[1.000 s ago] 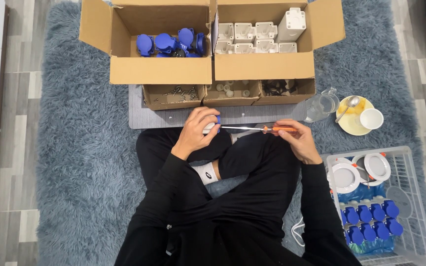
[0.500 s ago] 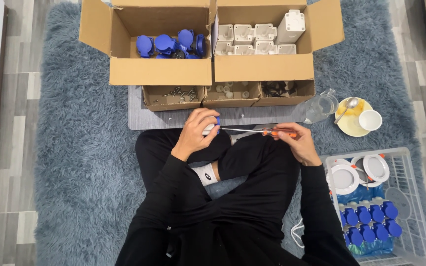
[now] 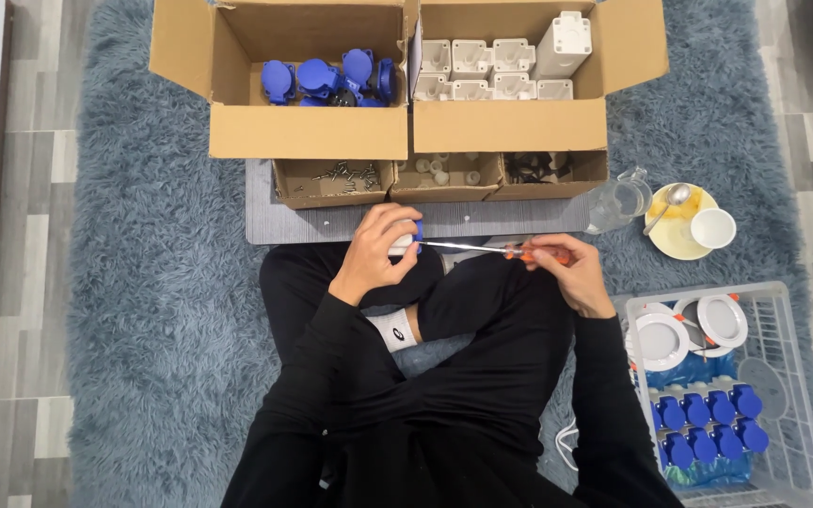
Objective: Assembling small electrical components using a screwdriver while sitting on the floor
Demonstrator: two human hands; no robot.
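Observation:
My left hand (image 3: 377, 250) is closed around a small white and blue plastic part (image 3: 408, 243), held over my lap just in front of a grey board (image 3: 331, 223). My right hand (image 3: 574, 273) grips the orange handle of a screwdriver (image 3: 510, 250). Its thin metal shaft runs left, and its tip touches the part in my left hand. I sit cross-legged in black clothes on a shaggy blue-grey rug (image 3: 162, 310).
An open cardboard box of blue caps (image 3: 331, 77) and another of white housings (image 3: 496, 71) stand ahead. Three small trays (image 3: 439, 176) with screws and bits sit below them. A glass jug (image 3: 618, 199), yellow plate with cup (image 3: 693, 224), and white basket (image 3: 783, 310) lie right.
Both hands have stayed in place with the screwdriver tip at the part. Only small shifts of the right hand on the handle show.

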